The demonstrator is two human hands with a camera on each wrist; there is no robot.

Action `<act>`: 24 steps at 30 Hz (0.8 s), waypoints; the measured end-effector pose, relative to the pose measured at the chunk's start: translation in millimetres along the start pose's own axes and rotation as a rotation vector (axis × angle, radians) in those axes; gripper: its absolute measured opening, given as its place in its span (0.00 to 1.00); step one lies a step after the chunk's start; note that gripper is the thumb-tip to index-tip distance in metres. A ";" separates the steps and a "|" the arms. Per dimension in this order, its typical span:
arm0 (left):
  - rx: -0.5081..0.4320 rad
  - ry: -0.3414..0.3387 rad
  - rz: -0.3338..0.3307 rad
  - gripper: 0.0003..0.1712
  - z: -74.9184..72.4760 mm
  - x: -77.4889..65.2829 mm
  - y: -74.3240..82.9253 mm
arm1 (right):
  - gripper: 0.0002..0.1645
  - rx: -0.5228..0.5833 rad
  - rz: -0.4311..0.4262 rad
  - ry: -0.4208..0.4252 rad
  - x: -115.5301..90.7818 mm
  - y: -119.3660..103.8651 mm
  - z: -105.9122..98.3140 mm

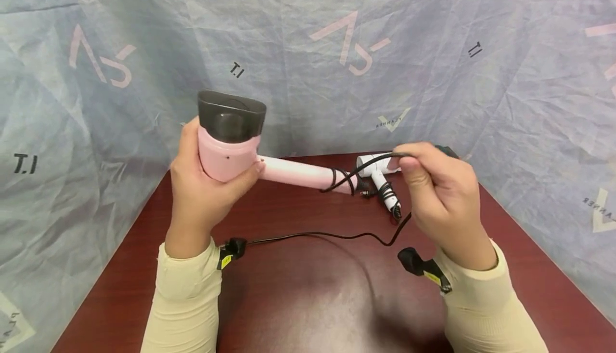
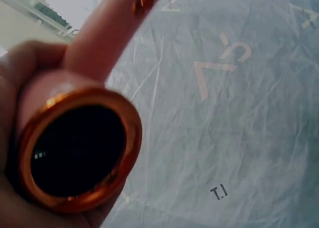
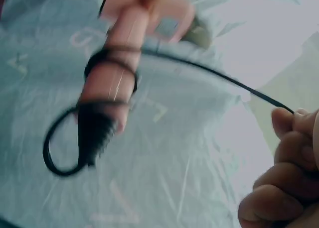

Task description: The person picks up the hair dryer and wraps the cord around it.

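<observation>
My left hand (image 1: 202,182) grips the barrel of a pink hair dryer (image 1: 298,173), whose black nozzle (image 1: 231,115) points upward. In the left wrist view the dryer's round back end (image 2: 132,138) has a shiny copper-coloured ring. The handle extends to the right, with a few turns of black power cord (image 1: 356,171) around its end. My right hand (image 1: 445,192) pinches that cord between thumb and forefinger, off to the right of the handle. In the right wrist view the cord (image 3: 214,71) runs from the handle to my fingertips. A loose length hangs below my right hand and trails leftward.
A second hair dryer (image 1: 378,174), white with its cord wound round the handle, lies at the back of the dark red table (image 1: 298,289). Something dark (image 1: 446,151) shows partly behind my right hand. Grey printed fabric (image 1: 289,48) surrounds the table's back and sides.
</observation>
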State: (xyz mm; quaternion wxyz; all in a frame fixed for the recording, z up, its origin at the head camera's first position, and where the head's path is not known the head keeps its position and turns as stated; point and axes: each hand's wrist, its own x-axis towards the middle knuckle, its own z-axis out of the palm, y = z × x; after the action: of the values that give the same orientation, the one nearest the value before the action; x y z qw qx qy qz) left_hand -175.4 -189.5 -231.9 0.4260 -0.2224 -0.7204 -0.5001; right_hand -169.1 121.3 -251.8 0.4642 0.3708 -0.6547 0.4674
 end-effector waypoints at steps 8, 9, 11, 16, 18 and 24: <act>-0.150 -0.151 0.043 0.46 -2.2 -1.2 0.9 | 0.11 -0.073 0.148 0.077 1.3 28.6 0.5; -0.184 -0.157 0.046 0.46 -2.8 -1.3 1.0 | 0.10 -0.066 0.159 0.075 1.2 31.0 1.1; -0.259 -0.160 0.054 0.46 -3.9 -1.9 1.7 | 0.10 -0.055 0.174 0.059 1.2 35.3 2.7; -0.400 -0.134 0.097 0.45 -5.0 -2.5 7.0 | 0.10 -0.081 0.199 -0.013 -1.2 43.7 9.3; -0.446 -0.118 0.113 0.44 -5.1 -2.0 9.4 | 0.09 -0.091 0.211 -0.049 -3.4 46.2 13.1; -0.642 -0.073 0.153 0.41 -4.1 -1.3 8.4 | 0.09 -0.116 0.222 -0.184 -11.8 50.1 26.2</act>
State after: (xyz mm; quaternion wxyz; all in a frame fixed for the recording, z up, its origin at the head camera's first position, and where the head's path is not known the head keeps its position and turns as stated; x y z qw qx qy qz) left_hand -166.9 -189.7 -228.0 0.3443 -0.4164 -0.5221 -0.6598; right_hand -218.6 111.3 -279.9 0.3684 0.3098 -0.7574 0.4412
